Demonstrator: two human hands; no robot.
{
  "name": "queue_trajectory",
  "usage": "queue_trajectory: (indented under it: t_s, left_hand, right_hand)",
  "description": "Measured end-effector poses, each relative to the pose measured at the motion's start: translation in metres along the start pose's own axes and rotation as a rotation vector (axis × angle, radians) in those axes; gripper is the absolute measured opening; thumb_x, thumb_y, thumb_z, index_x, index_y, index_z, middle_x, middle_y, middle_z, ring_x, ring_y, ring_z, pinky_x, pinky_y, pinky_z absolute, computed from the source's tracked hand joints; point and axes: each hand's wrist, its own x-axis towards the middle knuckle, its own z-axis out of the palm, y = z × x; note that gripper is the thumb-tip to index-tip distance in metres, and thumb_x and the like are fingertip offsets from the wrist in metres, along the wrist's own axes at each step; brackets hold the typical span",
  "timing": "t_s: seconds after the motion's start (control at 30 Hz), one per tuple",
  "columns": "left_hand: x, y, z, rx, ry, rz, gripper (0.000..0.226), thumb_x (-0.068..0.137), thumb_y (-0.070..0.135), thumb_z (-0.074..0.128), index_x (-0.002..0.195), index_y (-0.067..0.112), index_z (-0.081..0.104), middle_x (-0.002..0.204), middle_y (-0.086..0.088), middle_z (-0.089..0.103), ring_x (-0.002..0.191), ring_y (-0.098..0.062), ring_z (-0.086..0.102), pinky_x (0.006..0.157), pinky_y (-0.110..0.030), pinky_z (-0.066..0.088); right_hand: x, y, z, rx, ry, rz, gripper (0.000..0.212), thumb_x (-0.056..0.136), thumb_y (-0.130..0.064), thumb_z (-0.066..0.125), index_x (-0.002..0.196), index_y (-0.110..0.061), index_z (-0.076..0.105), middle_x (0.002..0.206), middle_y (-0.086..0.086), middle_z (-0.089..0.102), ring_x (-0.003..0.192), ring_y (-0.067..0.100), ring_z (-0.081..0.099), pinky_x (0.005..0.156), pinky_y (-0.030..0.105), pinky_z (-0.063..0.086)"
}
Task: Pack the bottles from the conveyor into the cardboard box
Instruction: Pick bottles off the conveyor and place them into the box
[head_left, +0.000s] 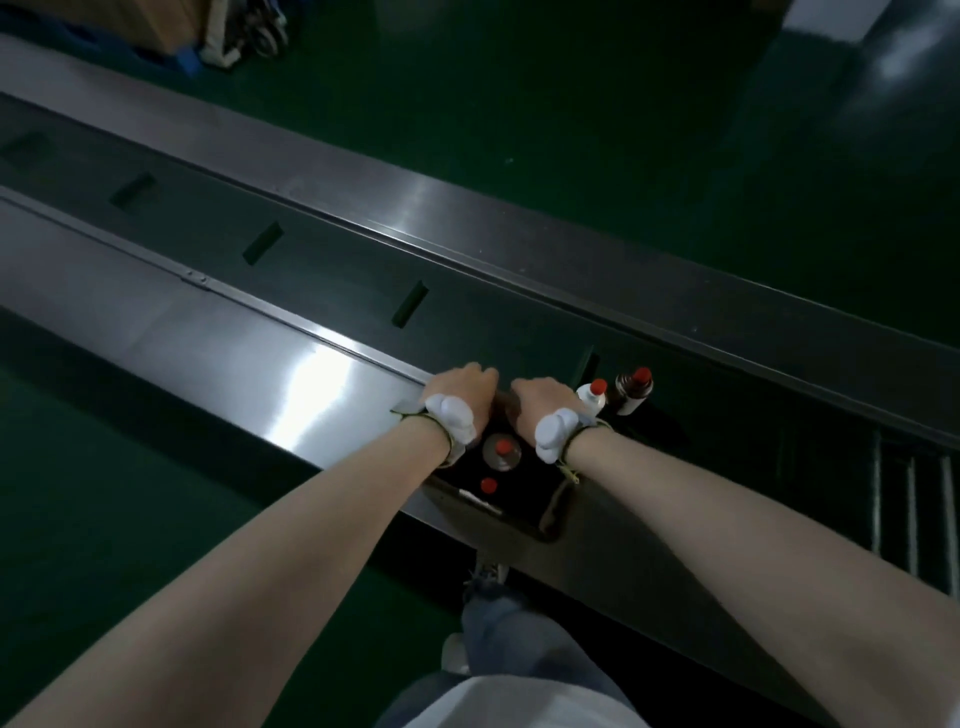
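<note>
A dark cardboard box (524, 519) sits on the near steel ledge against the conveyor belt (332, 291). Inside it stand two red-capped bottles, one (501, 451) further in and one (488, 486) nearer me. On the belt just past the box stand a white bottle (592, 399) and a brown bottle (632, 392), both red-capped. My left hand (460, 388) and my right hand (540, 399) are side by side over the box's far rim, knuckles up, fingers curled down and hidden. A brownish bit (503, 404) shows between them; what they grip is hidden.
Steel ledges run along both sides of the belt, the near one (234, 353) and the far one (467, 218). Green cleats (262, 243) cross the belt to the left. Green floor lies beyond and below. My legs and shoe (488, 577) are under the box.
</note>
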Motion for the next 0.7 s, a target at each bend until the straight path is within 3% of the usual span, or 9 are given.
queue_trajectory:
  t_s: [0.17, 0.33, 0.53, 0.7]
  left_hand:
    - [-0.032, 0.020, -0.006, -0.093, 0.165, -0.004, 0.020, 0.104, 0.023, 0.056, 0.123, 0.015, 0.051, 0.123, -0.010, 0.056, 0.108, -0.035, 0.065, 0.078, -0.042, 0.052]
    - [-0.040, 0.044, -0.017, -0.117, 0.249, 0.038, 0.019, 0.107, 0.031, 0.051, 0.120, 0.017, 0.054, 0.119, -0.007, 0.058, 0.101, -0.032, 0.065, 0.076, -0.043, 0.054]
    - [-0.017, 0.065, -0.019, -0.125, 0.284, 0.054, 0.026, 0.108, 0.036, 0.053, 0.125, 0.017, 0.058, 0.118, -0.005, 0.060, 0.100, -0.028, 0.067, 0.071, -0.037, 0.052]
    - [0.030, 0.094, -0.018, -0.113, 0.230, 0.045, 0.031, 0.108, 0.040, 0.051, 0.129, 0.018, 0.059, 0.121, -0.004, 0.060, 0.101, -0.027, 0.067, 0.067, -0.035, 0.050]
  right_hand:
    - [-0.032, 0.004, -0.015, -0.017, 0.133, 0.029, 0.023, 0.099, -0.022, 0.056, 0.118, -0.011, 0.064, 0.106, 0.012, 0.069, 0.087, 0.033, 0.065, 0.070, 0.038, 0.054]
    - [-0.054, 0.021, -0.037, -0.057, 0.232, 0.071, 0.029, 0.102, -0.032, 0.058, 0.122, -0.012, 0.065, 0.112, 0.011, 0.070, 0.094, 0.032, 0.067, 0.074, 0.037, 0.056]
    - [-0.056, 0.061, -0.055, -0.026, 0.236, 0.122, 0.038, 0.104, -0.036, 0.055, 0.132, -0.012, 0.062, 0.119, 0.010, 0.070, 0.101, 0.029, 0.066, 0.080, 0.038, 0.056]
    - [-0.043, 0.123, -0.060, 0.048, 0.187, 0.247, 0.026, 0.103, -0.033, 0.054, 0.117, -0.014, 0.066, 0.104, 0.007, 0.070, 0.084, 0.025, 0.065, 0.066, 0.033, 0.051]
